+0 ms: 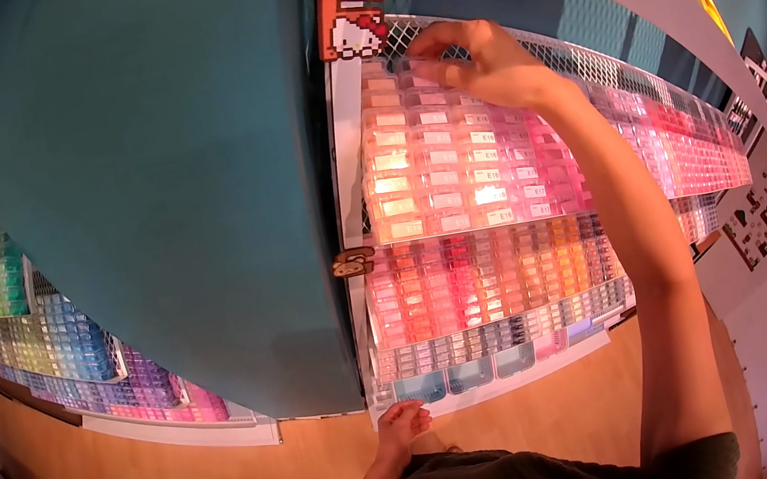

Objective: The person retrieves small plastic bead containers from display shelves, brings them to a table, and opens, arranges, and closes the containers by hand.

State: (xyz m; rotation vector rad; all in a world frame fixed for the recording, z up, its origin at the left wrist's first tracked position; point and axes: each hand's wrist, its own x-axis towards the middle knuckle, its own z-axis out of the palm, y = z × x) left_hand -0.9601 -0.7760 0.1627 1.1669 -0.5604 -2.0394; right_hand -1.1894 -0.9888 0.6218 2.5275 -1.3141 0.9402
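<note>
My right hand (476,62) reaches up to the top row of a shelf packed with small clear labelled boxes (436,158) in pink tones. Its thumb and fingers close around the edge of a box (425,72) near the upper left of the stacks. Low in the view, my left hand (403,426) hangs in front of the shelf's bottom edge with its fingers curled. Whether anything is inside it is too small to make out.
A large teal panel (160,175) fills the left centre. Lower shelves hold red and orange boxes (510,269) above blue bins (469,374). More coloured boxes (66,343) stand at far left. A pixel-style cat figure (356,33) sits on the white shelf post.
</note>
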